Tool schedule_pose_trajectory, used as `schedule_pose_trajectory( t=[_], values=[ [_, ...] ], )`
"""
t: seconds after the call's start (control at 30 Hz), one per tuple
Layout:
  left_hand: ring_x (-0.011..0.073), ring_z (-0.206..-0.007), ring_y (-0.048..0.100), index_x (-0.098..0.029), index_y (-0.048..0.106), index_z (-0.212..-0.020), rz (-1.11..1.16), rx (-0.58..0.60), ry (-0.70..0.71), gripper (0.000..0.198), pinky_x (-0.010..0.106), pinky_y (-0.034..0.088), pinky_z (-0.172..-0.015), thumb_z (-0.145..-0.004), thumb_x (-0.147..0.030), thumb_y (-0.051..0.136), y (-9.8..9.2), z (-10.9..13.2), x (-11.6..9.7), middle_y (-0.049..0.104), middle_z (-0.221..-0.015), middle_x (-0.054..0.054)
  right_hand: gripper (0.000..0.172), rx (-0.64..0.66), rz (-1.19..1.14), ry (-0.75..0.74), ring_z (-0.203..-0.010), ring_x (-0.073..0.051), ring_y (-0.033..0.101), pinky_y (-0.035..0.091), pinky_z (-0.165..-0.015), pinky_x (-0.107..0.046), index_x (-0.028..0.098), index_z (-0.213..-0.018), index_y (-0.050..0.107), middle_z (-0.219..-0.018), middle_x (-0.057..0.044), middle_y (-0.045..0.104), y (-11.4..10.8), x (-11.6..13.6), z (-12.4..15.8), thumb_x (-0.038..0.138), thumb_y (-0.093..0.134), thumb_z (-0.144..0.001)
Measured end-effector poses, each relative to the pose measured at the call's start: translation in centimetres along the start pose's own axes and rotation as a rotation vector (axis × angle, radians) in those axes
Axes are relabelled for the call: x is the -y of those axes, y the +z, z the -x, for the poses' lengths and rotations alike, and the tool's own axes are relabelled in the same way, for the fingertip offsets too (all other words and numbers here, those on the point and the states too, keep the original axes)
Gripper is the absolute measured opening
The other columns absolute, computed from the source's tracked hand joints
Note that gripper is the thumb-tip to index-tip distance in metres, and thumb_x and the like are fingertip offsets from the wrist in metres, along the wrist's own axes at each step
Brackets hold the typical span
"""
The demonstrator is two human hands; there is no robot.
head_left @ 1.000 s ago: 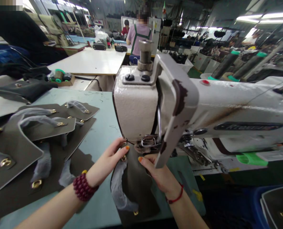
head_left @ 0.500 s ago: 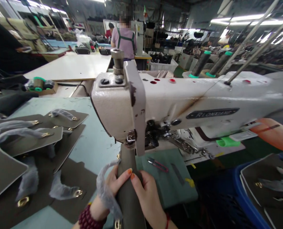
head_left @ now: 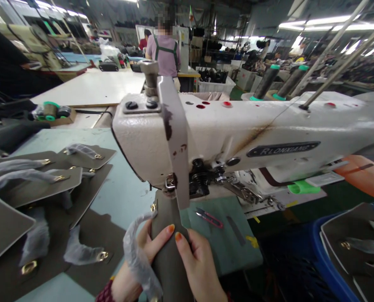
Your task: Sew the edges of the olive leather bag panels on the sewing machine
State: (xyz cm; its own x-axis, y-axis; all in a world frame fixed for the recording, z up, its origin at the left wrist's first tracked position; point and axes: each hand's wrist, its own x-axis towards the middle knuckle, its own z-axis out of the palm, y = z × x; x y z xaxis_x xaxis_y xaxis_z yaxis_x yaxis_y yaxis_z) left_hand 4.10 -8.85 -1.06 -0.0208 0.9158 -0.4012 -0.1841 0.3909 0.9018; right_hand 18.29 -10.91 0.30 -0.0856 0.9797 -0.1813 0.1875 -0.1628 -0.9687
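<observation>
There is one single view, and it comes from a camera which is worn on the head. It faces forward and downward, from above and behind the left hand (head_left: 153,248) and the right hand (head_left: 200,262), which both enter from 6 o'clock. The sewing machine (head_left: 218,130) is quite near to the camera and spreads from the middle towards 3 o'clock. The worktop (head_left: 117,197) is seen at a slant, towards 8 o'clock. The angle is wide: beyond the machine, the view reaches far into the room, to a person in a lilac shirt (head_left: 166,54) near 12 o'clock and to ceiling lamps (head_left: 319,27) at 2 o'clock.
</observation>
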Motion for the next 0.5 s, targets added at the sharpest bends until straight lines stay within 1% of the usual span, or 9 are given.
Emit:
schedule_pose_trajectory(
  t=[0.07, 0.2, 0.33, 0.43, 0.5],
  values=[
    [0.0344, -0.116, 0.058, -0.027, 0.061, -0.109, -0.027, -0.023, 0.013, 0.045, 0.042, 0.056, -0.090, -0.070, -0.041, 0.075, 0.1, 0.2, -0.2, 0.067, -0.114, 0.007, 0.042, 0.002, 0.018, 0.009, -0.065, -0.015, 0.052, 0.036, -0.058, -0.022, 0.013, -0.072, 0.058, -0.068, -0.003, 0.059, 0.0, -0.2, -0.1, 0.046, 0.043, -0.093],
    [0.0323, -0.117, 0.057, -0.025, 0.059, -0.111, -0.083, -0.044, 0.033, 0.049, 0.040, 0.053, -0.095, -0.069, -0.045, 0.074, 0.5, 0.4, -1.2, 0.063, -0.122, 0.008, 0.043, 0.019, -0.001, 0.009, -0.065, -0.014, 0.051, 0.036, -0.058, -0.021, 0.013, -0.072, 0.057, -0.068, -0.003, 0.058, 0.0, -0.1, -0.5, 0.047, 0.042, -0.093],
    [0.0295, -0.118, 0.057, -0.025, 0.058, -0.112, -0.048, -0.019, 0.074, 0.046, 0.039, 0.048, -0.103, -0.072, -0.041, 0.074, 0.5, -0.1, -1.9, 0.061, -0.126, 0.007, 0.042, 0.007, -0.016, 0.023, -0.064, -0.014, 0.049, 0.037, -0.058, -0.021, 0.013, -0.070, 0.057, -0.067, -0.003, 0.057, 0.0, 0.2, -1.3, 0.047, 0.044, -0.092],
    [0.0281, -0.116, 0.058, -0.025, 0.054, -0.118, 0.006, 0.019, 0.060, 0.049, 0.039, 0.047, -0.102, -0.075, -0.038, 0.072, 0.4, -0.8, -2.1, 0.060, -0.126, 0.007, 0.042, -0.009, -0.012, 0.026, -0.065, -0.014, 0.049, 0.038, -0.058, -0.021, 0.013, -0.070, 0.057, -0.067, -0.003, 0.058, 0.1, 0.3, -2.1, 0.047, 0.045, -0.091],
    [0.0280, -0.114, 0.059, -0.024, 0.054, -0.118, 0.028, 0.041, 0.037, 0.047, 0.038, 0.049, -0.099, -0.076, -0.038, 0.071, 0.4, -1.3, -2.5, 0.062, -0.124, 0.007, 0.041, -0.003, -0.024, 0.018, -0.066, -0.014, 0.050, 0.039, -0.059, -0.021, 0.013, -0.072, 0.059, -0.068, -0.003, 0.058, 0.2, 0.4, -2.6, 0.046, 0.045, -0.092]
  ],
)
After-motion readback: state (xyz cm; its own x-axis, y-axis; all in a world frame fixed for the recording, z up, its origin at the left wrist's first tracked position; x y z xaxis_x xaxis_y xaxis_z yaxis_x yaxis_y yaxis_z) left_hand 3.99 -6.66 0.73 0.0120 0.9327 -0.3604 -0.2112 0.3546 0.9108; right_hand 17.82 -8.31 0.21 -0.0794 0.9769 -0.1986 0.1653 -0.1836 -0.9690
